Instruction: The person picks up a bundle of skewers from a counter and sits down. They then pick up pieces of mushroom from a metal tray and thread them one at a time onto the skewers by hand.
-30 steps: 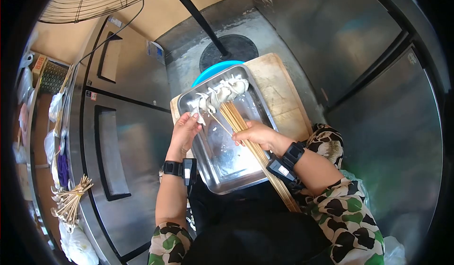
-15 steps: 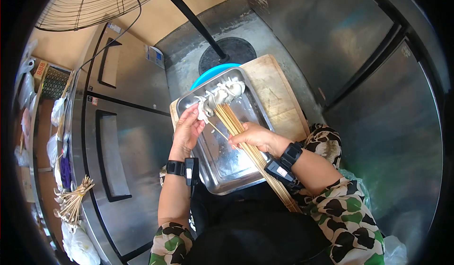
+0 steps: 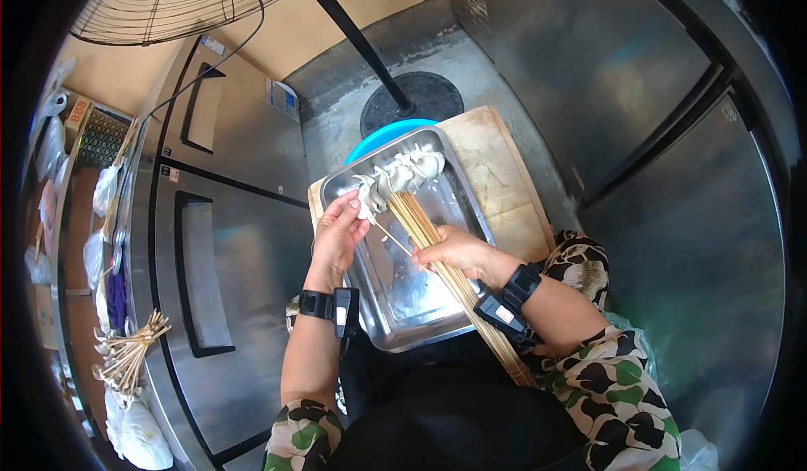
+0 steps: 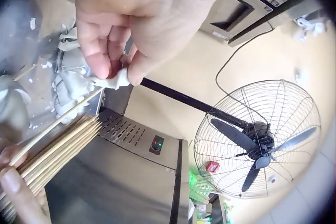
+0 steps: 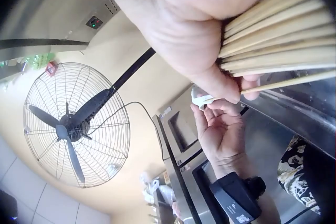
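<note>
My left hand (image 3: 336, 234) pinches a pale mushroom piece (image 4: 119, 80) between thumb and fingertips, at the tip of a single bamboo skewer (image 3: 392, 237). My right hand (image 3: 458, 250) grips a thick bundle of bamboo skewers (image 3: 414, 215), with that one skewer angled apart between its thumb and finger. The bundle slants from the tray down towards my lap. More white mushroom pieces (image 3: 412, 171) lie in a row at the far end of the steel tray (image 3: 403, 294), above the bundle's tips. Small white crumbs dot the tray's floor.
Under the tray is a wooden board (image 3: 498, 173), with a blue basin (image 3: 388, 135) behind. A standing fan (image 5: 71, 124) rises beyond. Steel fridges (image 3: 197, 278) flank both sides. Far left, a bunch of sticks (image 3: 133, 349) and plastic bags hang by a shelf.
My left hand has brought the mushroom piece slightly away from the row, to the tip of the single skewer. The right hand keeps its grip on the bundle; the head view has shifted a little.
</note>
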Demonstrator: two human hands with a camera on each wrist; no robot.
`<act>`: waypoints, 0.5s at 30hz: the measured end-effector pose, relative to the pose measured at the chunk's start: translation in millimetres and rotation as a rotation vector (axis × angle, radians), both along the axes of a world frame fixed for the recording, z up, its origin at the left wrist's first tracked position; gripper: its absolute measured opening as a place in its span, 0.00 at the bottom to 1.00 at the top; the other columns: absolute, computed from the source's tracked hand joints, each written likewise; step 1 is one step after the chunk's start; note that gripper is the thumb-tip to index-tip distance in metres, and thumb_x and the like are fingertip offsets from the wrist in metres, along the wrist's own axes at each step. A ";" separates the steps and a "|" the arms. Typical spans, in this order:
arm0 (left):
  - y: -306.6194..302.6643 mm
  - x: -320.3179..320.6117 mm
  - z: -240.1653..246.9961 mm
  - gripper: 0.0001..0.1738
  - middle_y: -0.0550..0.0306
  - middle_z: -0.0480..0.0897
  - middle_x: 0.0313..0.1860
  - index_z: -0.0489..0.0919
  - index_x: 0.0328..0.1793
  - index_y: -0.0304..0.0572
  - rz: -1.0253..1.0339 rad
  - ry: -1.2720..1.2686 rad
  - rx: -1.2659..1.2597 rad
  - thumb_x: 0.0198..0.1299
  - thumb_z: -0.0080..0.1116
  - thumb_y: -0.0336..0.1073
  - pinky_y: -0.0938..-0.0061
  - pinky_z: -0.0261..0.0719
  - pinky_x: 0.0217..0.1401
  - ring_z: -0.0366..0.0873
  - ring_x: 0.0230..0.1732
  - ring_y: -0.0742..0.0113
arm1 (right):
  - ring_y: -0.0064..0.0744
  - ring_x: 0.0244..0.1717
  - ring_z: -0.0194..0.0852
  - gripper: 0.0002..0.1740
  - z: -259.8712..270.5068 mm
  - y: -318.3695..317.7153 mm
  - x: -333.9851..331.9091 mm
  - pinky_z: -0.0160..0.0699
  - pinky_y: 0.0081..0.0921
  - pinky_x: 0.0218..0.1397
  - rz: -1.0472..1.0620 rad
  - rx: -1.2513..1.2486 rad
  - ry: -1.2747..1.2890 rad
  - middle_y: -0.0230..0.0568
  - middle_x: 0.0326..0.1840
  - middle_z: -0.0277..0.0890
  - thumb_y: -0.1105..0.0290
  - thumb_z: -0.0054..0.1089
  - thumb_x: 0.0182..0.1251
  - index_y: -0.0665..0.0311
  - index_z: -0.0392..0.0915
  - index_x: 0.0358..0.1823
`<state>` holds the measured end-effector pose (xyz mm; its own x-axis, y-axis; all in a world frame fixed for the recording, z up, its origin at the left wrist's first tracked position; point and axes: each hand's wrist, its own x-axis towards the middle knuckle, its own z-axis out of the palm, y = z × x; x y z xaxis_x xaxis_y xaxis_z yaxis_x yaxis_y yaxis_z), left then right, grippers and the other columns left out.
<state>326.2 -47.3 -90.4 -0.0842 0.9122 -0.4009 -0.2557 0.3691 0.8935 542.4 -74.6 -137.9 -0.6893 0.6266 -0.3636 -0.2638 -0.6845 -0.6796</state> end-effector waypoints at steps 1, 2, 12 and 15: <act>-0.7 -0.5 -2.3 0.13 0.64 0.78 0.36 0.76 0.50 0.46 0.005 0.008 -0.004 0.58 0.58 0.34 0.83 0.77 0.35 0.76 0.32 0.77 | 0.24 0.22 0.73 0.08 -1.3 0.1 -0.8 0.71 0.18 0.27 -0.001 0.002 -0.012 0.37 0.22 0.74 0.78 0.63 0.49 0.69 0.74 0.31; -2.4 1.0 -1.7 0.13 0.65 0.78 0.36 0.76 0.50 0.46 0.000 0.024 -0.024 0.58 0.58 0.34 0.83 0.77 0.34 0.75 0.32 0.77 | 0.23 0.23 0.73 0.08 -1.3 -1.1 -1.8 0.71 0.17 0.27 -0.002 -0.001 -0.016 0.37 0.23 0.74 0.78 0.63 0.50 0.69 0.73 0.31; -6.2 10.6 -9.5 0.11 0.64 0.79 0.36 0.76 0.49 0.46 0.067 -0.065 -0.112 0.60 0.56 0.33 0.83 0.78 0.35 0.75 0.32 0.77 | 0.23 0.23 0.72 0.07 -1.1 -0.8 -0.3 0.72 0.18 0.28 -0.043 0.032 -0.046 0.37 0.23 0.74 0.78 0.62 0.50 0.69 0.74 0.31; -7.0 9.8 -11.7 0.11 0.65 0.78 0.35 0.76 0.48 0.46 0.075 -0.094 -0.145 0.59 0.57 0.32 0.83 0.78 0.35 0.75 0.31 0.76 | 0.23 0.23 0.72 0.08 -5.5 0.5 -0.4 0.71 0.18 0.28 -0.049 0.060 -0.063 0.37 0.23 0.74 0.77 0.63 0.49 0.69 0.74 0.31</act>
